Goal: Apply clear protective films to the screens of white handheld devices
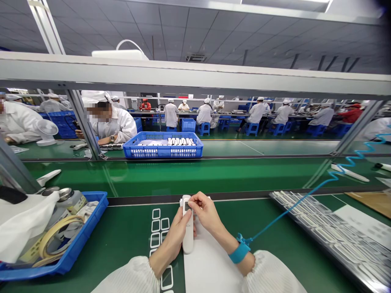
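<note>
A long white handheld device point(188, 238) with a small dark window near its top stands out above a white sheet point(203, 264). My left hand point(177, 232) is wrapped round its left side, thumb across the front. My right hand point(206, 211), with a blue wrist strap, has thumb and index finger pinched at the window's edge; anything between those fingertips is too small to make out. Left of the sheet, several white rounded frames point(155, 226) lie in columns on the green table point(128, 244).
A blue bin point(100, 211) with bottles and tape rolls sits at the left. At the right lies a tray of frame parts point(330, 236), crossed by a blue coiled cord point(281, 215). Beyond the green belt point(229, 175) are a blue basket point(163, 152) and a person point(106, 122).
</note>
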